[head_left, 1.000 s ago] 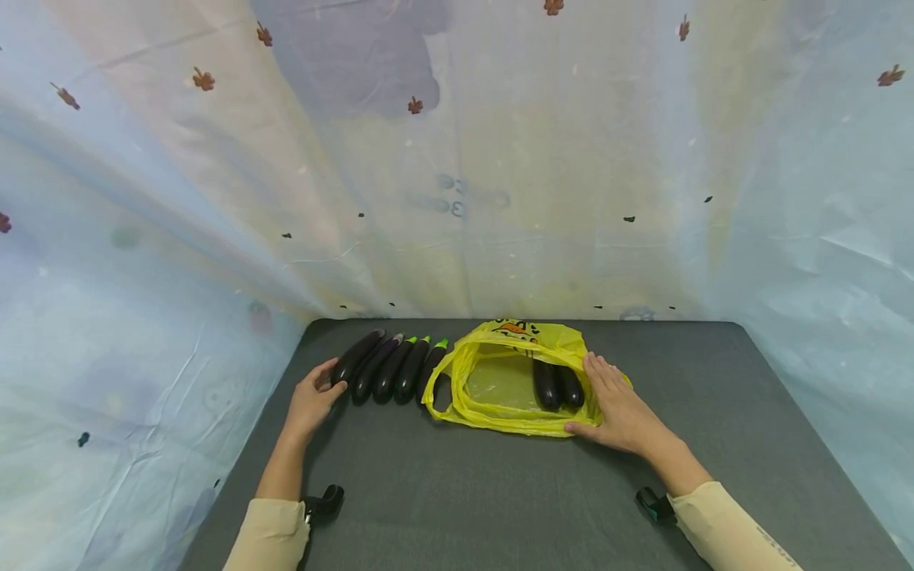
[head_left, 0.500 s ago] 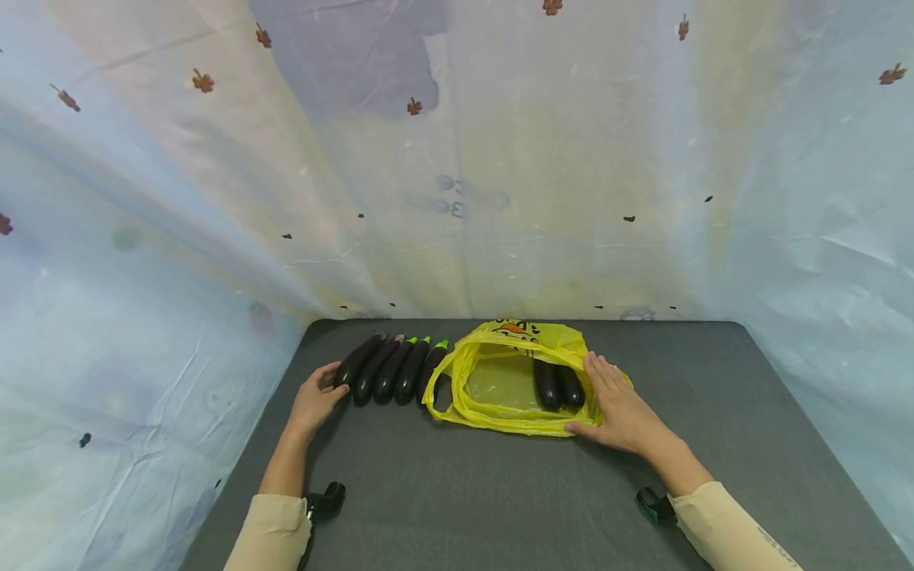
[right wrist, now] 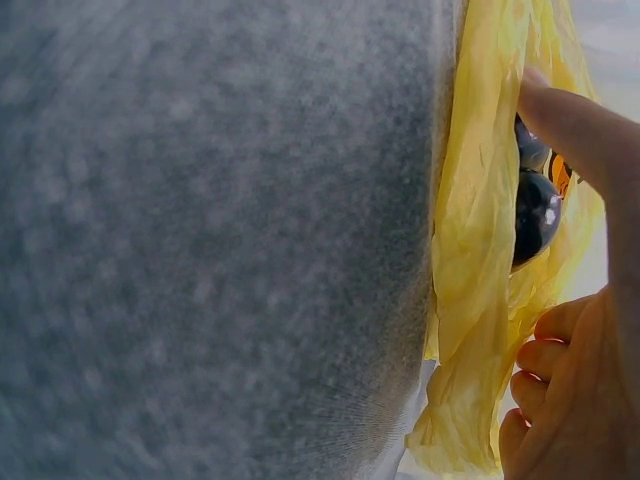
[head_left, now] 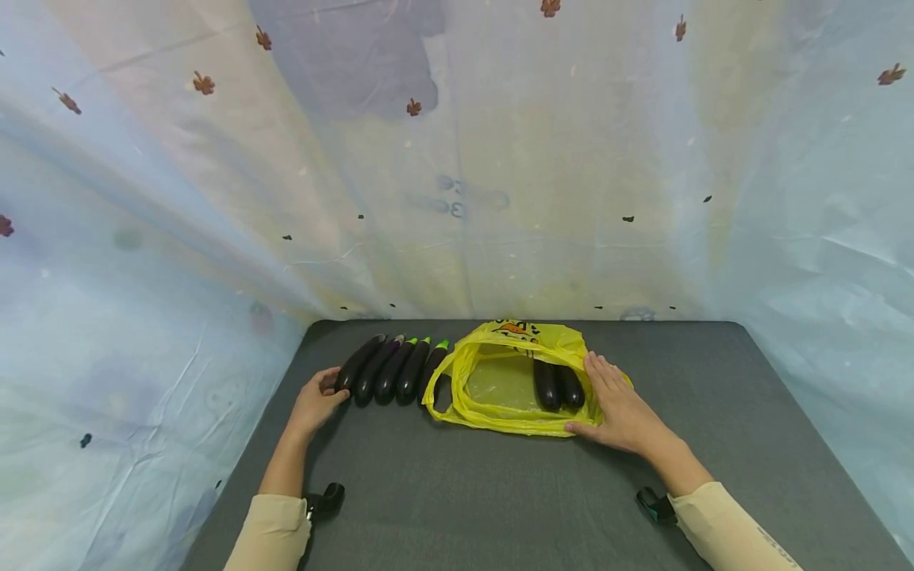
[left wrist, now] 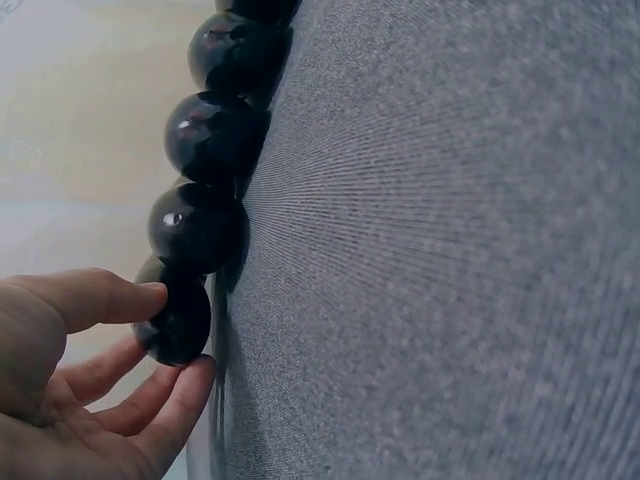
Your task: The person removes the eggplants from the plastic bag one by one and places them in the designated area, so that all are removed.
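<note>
At the left end of a row, my left hand [head_left: 312, 403] holds an eggplant [head_left: 359, 361], thumb on one side and fingers on the other. The left wrist view shows the thumb on the rounded end of this eggplant [left wrist: 182, 325], with fingertips beneath it. Several more dark eggplants [head_left: 391, 373] lie side by side to its right. A yellow plastic bag [head_left: 493, 423] lies on its side, its mouth spread toward me, with two eggplants [head_left: 547, 387] inside. My right hand [head_left: 621, 411] rests on the bag's right rim, fingers extended and thumb at the lower edge.
The dark grey table [head_left: 471, 492] reaches back to a pale patterned curtain [head_left: 500, 198], which also hangs along both sides. The bag's left handle loop [head_left: 437, 392] overlaps the rightmost eggplant of the row. Black wrist mounts [head_left: 327, 501] sit at both cuffs.
My left hand has shifted slightly to the right and toward me with the leftmost eggplant, which now sits closer against its neighbour. The right hand and bag have stayed in place.
</note>
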`<state>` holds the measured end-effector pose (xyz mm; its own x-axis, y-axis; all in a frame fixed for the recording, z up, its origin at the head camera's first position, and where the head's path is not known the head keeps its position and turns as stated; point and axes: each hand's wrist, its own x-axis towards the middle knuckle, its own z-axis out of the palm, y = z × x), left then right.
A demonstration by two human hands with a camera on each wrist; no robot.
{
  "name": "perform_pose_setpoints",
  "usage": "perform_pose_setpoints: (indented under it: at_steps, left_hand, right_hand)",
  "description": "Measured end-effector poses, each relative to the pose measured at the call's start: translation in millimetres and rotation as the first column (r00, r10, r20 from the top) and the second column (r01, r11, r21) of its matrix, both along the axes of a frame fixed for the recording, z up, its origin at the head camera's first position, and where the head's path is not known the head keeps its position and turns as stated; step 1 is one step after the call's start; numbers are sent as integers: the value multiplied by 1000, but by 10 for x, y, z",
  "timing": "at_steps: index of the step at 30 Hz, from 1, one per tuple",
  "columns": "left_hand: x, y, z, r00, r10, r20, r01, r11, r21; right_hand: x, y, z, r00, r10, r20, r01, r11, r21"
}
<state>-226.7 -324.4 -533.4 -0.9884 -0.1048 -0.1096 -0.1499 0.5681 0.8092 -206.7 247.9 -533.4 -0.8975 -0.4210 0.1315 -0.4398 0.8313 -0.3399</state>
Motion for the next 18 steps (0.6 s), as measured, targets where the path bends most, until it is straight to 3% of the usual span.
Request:
perform_pose_setpoints:
  at_steps: [7, 18]
  left_hand:
    - [6, 0, -31, 1000, 9, -1, -9, 1000, -22]
    - [19, 25, 11, 1000, 25, -14, -26, 997, -67]
  right_hand:
    - [-3, -1, -1, 1000, -2, -1, 2, 1000, 4]
    - [-4, -1, -11, 1000, -8, 3, 8, 1000, 4]
